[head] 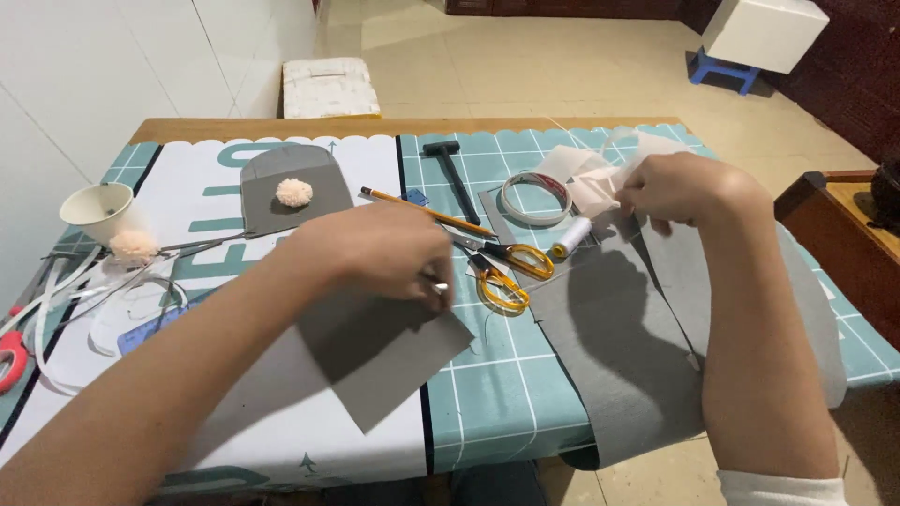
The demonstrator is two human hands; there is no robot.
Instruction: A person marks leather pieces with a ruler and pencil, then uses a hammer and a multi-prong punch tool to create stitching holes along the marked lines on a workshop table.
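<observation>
Nearest the camera, two bare forearms reached out over a craft table [281,128] covered with a teal grid cloth. Left hand [380,253] lay knuckles up, fingers curled tight, pinching what looked like a small metal needle at its fingertips just above a loose piece of grey felt [394,361]. That felt sat at the near edge of the table, one corner pointing towards the person. Right hand [677,190] was raised farther back, fingers closed on crumpled white fabric [592,183], above a long strip of grey felt [619,356] that hung over the near table edge. Between the hands lay yellow-handled scissors [502,272], a spool of white thread [570,238], a roll of clear tape [536,199], a pencil [427,212] and a black hammer [452,173]. Open cloth showed only near the front edge between the two felt pieces. At far left stood a white funnel [97,210].
</observation>
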